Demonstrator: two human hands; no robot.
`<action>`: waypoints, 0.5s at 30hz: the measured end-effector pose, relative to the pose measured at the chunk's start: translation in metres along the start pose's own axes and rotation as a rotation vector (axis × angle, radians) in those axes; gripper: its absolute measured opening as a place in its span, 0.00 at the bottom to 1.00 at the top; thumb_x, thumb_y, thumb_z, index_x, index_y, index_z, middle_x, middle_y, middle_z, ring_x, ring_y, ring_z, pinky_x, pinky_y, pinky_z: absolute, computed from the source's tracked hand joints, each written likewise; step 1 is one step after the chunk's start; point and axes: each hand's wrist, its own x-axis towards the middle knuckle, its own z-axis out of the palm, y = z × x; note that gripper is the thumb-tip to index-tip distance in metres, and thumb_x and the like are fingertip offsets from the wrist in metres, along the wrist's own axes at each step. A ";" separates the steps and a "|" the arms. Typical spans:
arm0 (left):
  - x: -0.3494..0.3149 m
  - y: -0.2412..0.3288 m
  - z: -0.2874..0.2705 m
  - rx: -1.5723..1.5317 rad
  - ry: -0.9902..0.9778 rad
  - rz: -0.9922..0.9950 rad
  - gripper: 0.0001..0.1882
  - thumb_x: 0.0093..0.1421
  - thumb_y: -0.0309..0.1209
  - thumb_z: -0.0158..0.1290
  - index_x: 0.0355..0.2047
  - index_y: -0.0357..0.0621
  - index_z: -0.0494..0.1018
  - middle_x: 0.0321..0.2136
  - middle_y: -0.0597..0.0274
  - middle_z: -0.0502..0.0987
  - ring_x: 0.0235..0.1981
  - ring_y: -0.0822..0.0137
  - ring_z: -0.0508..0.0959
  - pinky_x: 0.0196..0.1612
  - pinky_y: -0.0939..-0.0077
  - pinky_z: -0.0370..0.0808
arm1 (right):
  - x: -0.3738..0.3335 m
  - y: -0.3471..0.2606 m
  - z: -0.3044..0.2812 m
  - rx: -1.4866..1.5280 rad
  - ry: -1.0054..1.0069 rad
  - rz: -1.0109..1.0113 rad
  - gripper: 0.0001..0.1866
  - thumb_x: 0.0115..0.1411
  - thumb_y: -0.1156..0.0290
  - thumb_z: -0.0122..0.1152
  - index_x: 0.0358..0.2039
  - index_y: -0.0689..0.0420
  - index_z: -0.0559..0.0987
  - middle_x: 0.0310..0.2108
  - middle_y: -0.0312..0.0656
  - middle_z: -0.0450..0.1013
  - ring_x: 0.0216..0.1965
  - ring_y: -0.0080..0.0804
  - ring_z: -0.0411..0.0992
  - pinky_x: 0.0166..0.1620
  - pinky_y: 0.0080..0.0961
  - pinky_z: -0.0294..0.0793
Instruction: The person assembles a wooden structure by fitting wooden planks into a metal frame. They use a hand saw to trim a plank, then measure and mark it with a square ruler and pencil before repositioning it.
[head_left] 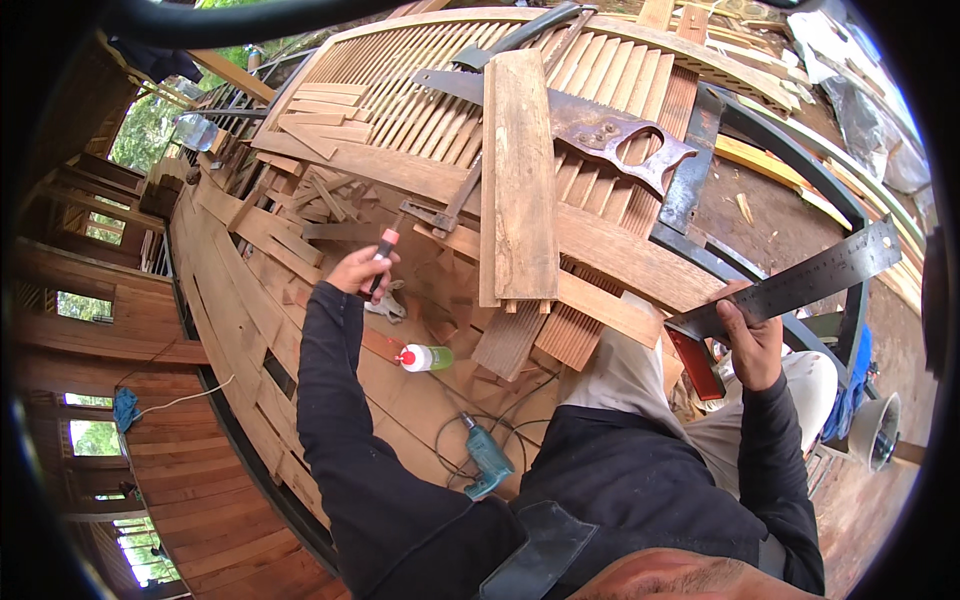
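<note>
My left hand [360, 272] is closed on the red-and-black handle [384, 252] of what looks like a bar clamp. The clamp's metal bar [462, 200] runs up beside a thick upright-lying board [520, 180]. With thumb and fingers, my right hand [752, 338] grips a try square near its corner. Its dark steel blade [825, 275] points up and right, and its red stock [700, 368] hangs below. Behind the thick board lies a handsaw [610, 135] with a worn wooden handle, resting on a slatted wooden panel [420, 105].
A hatchet-like tool [510, 42] lies on the panel. Below are a white bottle with a red cap [425, 358], a teal power drill [487, 460] with its cord, and wood offcuts [325, 195]. A black metal frame [690, 150] stands right. A fan-like round thing [875, 432] sits lower right.
</note>
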 end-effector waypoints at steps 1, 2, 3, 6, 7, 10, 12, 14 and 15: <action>-0.003 -0.001 -0.001 0.057 0.029 -0.037 0.10 0.65 0.33 0.58 0.42 0.41 0.74 0.18 0.66 0.71 0.15 0.74 0.70 0.17 0.77 0.66 | 0.000 0.003 -0.002 0.011 -0.015 -0.004 0.09 0.69 0.69 0.62 0.38 0.63 0.78 0.31 0.31 0.71 0.29 0.17 0.67 0.31 0.19 0.67; -0.003 -0.003 0.001 0.115 0.049 -0.078 0.09 0.65 0.32 0.58 0.41 0.41 0.74 0.18 0.67 0.71 0.15 0.75 0.70 0.16 0.77 0.66 | -0.001 0.005 -0.003 0.018 -0.023 -0.002 0.09 0.69 0.69 0.62 0.38 0.63 0.78 0.31 0.31 0.71 0.29 0.17 0.67 0.31 0.19 0.67; -0.002 -0.004 0.003 0.173 0.070 -0.118 0.08 0.65 0.32 0.58 0.40 0.41 0.75 0.18 0.67 0.71 0.14 0.75 0.69 0.16 0.77 0.65 | -0.001 0.004 -0.003 -0.039 -0.022 -0.023 0.09 0.69 0.69 0.62 0.38 0.63 0.78 0.32 0.32 0.72 0.29 0.17 0.68 0.31 0.19 0.67; 0.007 -0.023 0.008 0.968 0.519 0.178 0.15 0.58 0.36 0.64 0.38 0.41 0.74 0.19 0.62 0.76 0.20 0.66 0.77 0.26 0.67 0.76 | 0.001 0.004 -0.004 -0.102 -0.017 -0.038 0.08 0.69 0.69 0.62 0.39 0.62 0.78 0.33 0.32 0.73 0.30 0.17 0.68 0.31 0.19 0.68; 0.009 -0.032 0.011 1.269 0.693 0.319 0.17 0.56 0.37 0.66 0.38 0.40 0.74 0.20 0.61 0.77 0.21 0.65 0.79 0.29 0.66 0.78 | 0.000 0.006 -0.003 -0.053 -0.012 -0.012 0.08 0.69 0.69 0.62 0.39 0.63 0.79 0.34 0.32 0.73 0.30 0.17 0.68 0.32 0.19 0.68; 0.008 -0.031 0.015 1.171 0.649 0.317 0.18 0.55 0.39 0.66 0.39 0.42 0.75 0.23 0.56 0.79 0.22 0.58 0.80 0.31 0.65 0.79 | -0.001 0.005 -0.004 0.029 0.001 0.059 0.09 0.69 0.69 0.63 0.40 0.63 0.79 0.34 0.33 0.74 0.31 0.17 0.69 0.32 0.18 0.69; 0.002 -0.006 0.026 0.475 0.322 0.067 0.15 0.62 0.39 0.62 0.40 0.43 0.74 0.21 0.63 0.76 0.17 0.67 0.75 0.21 0.72 0.72 | -0.001 0.005 -0.004 0.045 0.016 0.046 0.09 0.69 0.69 0.64 0.41 0.63 0.78 0.34 0.33 0.74 0.31 0.17 0.69 0.32 0.18 0.69; 0.006 -0.005 0.009 0.175 0.105 -0.017 0.14 0.63 0.38 0.61 0.41 0.42 0.74 0.20 0.67 0.75 0.16 0.72 0.73 0.19 0.76 0.68 | 0.000 0.009 -0.001 0.059 0.045 -0.032 0.10 0.69 0.69 0.64 0.42 0.63 0.78 0.34 0.33 0.74 0.31 0.17 0.69 0.32 0.18 0.69; 0.007 -0.006 -0.002 0.028 -0.001 -0.057 0.14 0.64 0.38 0.60 0.41 0.41 0.74 0.20 0.69 0.74 0.15 0.74 0.71 0.18 0.78 0.66 | 0.001 0.012 -0.003 -0.001 0.030 -0.053 0.10 0.69 0.69 0.64 0.42 0.63 0.78 0.34 0.33 0.75 0.32 0.17 0.70 0.33 0.18 0.69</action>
